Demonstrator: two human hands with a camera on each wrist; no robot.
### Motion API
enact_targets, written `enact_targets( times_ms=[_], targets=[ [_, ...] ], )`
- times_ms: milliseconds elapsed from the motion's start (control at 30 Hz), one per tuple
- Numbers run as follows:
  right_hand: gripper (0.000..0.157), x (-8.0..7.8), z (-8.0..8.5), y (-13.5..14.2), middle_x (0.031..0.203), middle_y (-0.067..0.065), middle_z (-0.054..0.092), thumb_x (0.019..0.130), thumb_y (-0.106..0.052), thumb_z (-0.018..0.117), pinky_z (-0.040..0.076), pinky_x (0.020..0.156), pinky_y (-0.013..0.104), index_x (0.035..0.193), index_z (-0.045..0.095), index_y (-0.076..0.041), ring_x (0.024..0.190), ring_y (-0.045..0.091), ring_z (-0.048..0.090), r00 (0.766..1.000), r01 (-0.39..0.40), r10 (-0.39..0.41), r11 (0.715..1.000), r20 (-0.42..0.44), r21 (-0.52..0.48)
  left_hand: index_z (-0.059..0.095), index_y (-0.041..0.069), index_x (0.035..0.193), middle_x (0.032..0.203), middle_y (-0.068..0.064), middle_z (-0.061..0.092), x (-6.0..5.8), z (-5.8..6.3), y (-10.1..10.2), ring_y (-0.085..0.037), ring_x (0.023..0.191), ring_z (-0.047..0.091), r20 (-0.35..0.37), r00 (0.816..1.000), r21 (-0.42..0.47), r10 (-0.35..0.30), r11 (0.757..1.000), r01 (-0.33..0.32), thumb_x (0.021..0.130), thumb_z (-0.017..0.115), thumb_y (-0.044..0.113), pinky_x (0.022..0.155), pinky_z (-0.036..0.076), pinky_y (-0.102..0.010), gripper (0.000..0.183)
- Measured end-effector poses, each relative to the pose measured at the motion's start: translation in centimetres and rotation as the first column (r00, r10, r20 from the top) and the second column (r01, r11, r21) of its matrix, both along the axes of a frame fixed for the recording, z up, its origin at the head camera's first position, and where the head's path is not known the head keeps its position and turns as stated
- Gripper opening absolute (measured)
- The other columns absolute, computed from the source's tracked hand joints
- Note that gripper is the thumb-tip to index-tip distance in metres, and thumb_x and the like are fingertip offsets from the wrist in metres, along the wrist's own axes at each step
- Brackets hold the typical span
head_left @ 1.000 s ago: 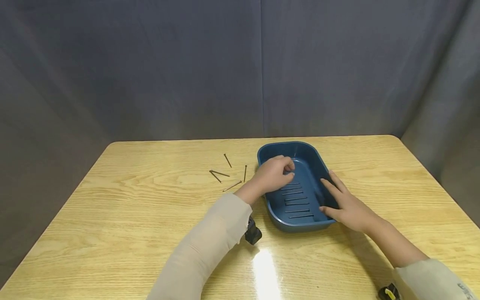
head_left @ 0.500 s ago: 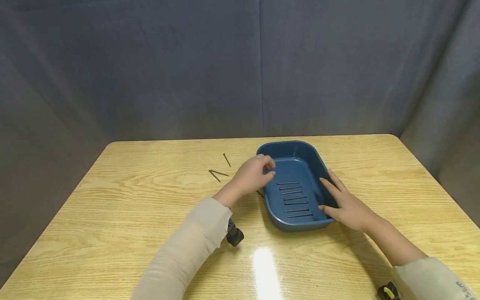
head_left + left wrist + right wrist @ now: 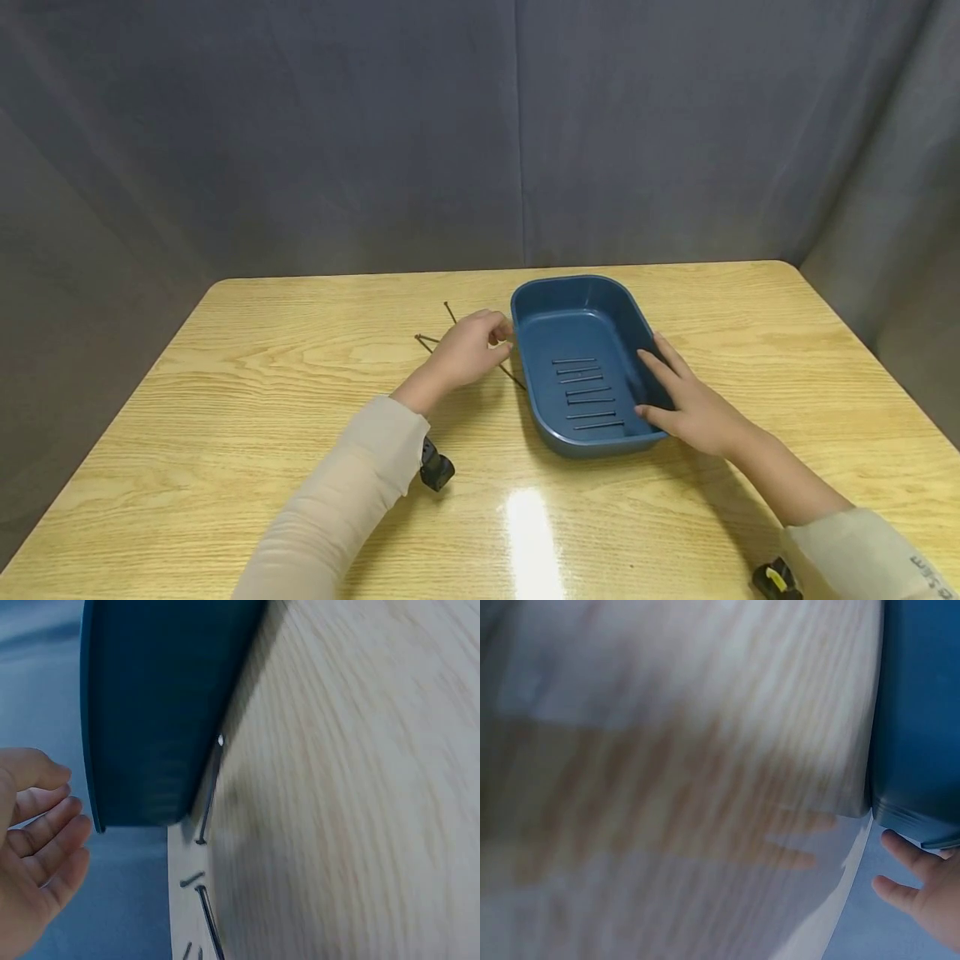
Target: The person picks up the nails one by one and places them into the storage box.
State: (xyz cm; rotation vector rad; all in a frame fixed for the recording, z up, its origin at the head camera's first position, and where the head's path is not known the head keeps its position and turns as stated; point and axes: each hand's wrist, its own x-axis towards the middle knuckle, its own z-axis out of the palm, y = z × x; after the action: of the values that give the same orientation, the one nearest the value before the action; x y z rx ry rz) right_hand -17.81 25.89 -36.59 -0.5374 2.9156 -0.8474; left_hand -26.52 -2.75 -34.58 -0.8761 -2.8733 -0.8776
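While bracing the blue tray (image 3: 566,337) of lined-up nails (image 3: 592,402) with outspread right hand (image 3: 701,412) at its right side, presumably against sliding, holds the left hand (image 3: 467,346), with grip loosely curled and empty, above loose nails (image 3: 210,922) on the table (image 3: 247,400).

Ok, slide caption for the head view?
Right hand at the rim of a blue tray holding a row of nails; left hand beside it over the wooden table, near loose nails.
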Motion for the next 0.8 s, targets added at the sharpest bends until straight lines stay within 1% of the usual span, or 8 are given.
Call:
enact_targets(
  times_ms=[133,333,467,633,733,800],
  targets=[
    [0.070,-0.1,0.0,0.0,0.142,0.012,-0.008,0.084,-0.028,0.053,0.023,0.085,0.060,0.136,0.015,-0.001,0.121,0.045,0.013,1.000,-0.001,0.001,1.000,-0.005,0.002,0.056,0.005,0.098,0.089,-0.002,0.051,-0.2,-0.5,-0.8,-0.014,0.081,0.048,-0.002,1.000,-0.020,0.008,1.000,-0.008,0.083,0.054,0.015,0.070,0.040,-0.028,0.018],
    [0.070,-0.1,-0.1,0.0,0.142,0.013,-0.008,0.084,-0.029,0.053,0.023,0.086,0.060,0.136,0.016,0.000,0.122,0.045,0.013,1.000,0.001,-0.001,1.000,-0.005,0.001,0.055,0.003,0.101,0.093,-0.004,0.052,-0.4,-1.3,-1.9,-0.017,0.084,0.049,0.052,0.998,-0.034,0.028,0.999,-0.026,0.083,0.054,0.013,0.072,0.041,-0.030,0.020],
    [0.070,-0.1,-0.1,0.0,0.142,0.013,-0.007,0.084,-0.029,0.053,0.023,0.086,0.060,0.136,0.016,0.000,0.121,0.045,0.013,1.000,0.001,-0.001,1.000,-0.008,0.003,0.055,0.002,0.103,0.095,-0.006,0.053,-0.4,-1.6,-2.4,-0.019,0.087,0.051,0.073,0.996,-0.058,0.049,0.997,-0.045,0.083,0.053,0.012,0.073,0.041,-0.031,0.022],
    [0.070,-0.1,-0.1,0.1,0.142,0.013,-0.007,0.084,-0.030,0.053,0.023,0.085,0.060,0.136,0.016,-0.001,0.121,0.046,0.013,1.000,0.004,-0.004,1.000,-0.005,0.009,0.055,0.003,0.104,0.096,-0.007,0.055,-0.5,-2.0,-2.8,-0.019,0.086,0.052,0.095,0.992,-0.131,0.078,0.989,-0.065,0.083,0.054,0.013,0.072,0.042,-0.032,0.023],
    [0.070,-0.1,-0.1,0.0,0.142,0.013,-0.007,0.084,-0.030,0.053,0.023,0.085,0.060,0.136,0.015,-0.001,0.121,0.045,0.013,1.000,0.005,-0.005,1.000,-0.005,0.009,0.055,0.004,0.105,0.097,-0.007,0.054,-0.6,-2.2,-2.9,-0.019,0.084,0.051,0.105,0.988,-0.184,0.111,0.979,-0.090,0.083,0.054,0.013,0.071,0.042,-0.033,0.024],
    [0.070,-0.1,-0.1,0.0,0.142,0.014,-0.006,0.084,-0.029,0.053,0.023,0.085,0.060,0.136,0.015,-0.001,0.121,0.045,0.014,1.000,0.004,-0.004,1.000,-0.008,0.008,0.055,0.004,0.106,0.097,-0.006,0.054,-0.6,-2.2,-3.0,-0.018,0.082,0.051,0.099,0.986,-0.215,0.135,0.970,-0.111,0.083,0.053,0.014,0.069,0.042,-0.033,0.025]
  ],
)
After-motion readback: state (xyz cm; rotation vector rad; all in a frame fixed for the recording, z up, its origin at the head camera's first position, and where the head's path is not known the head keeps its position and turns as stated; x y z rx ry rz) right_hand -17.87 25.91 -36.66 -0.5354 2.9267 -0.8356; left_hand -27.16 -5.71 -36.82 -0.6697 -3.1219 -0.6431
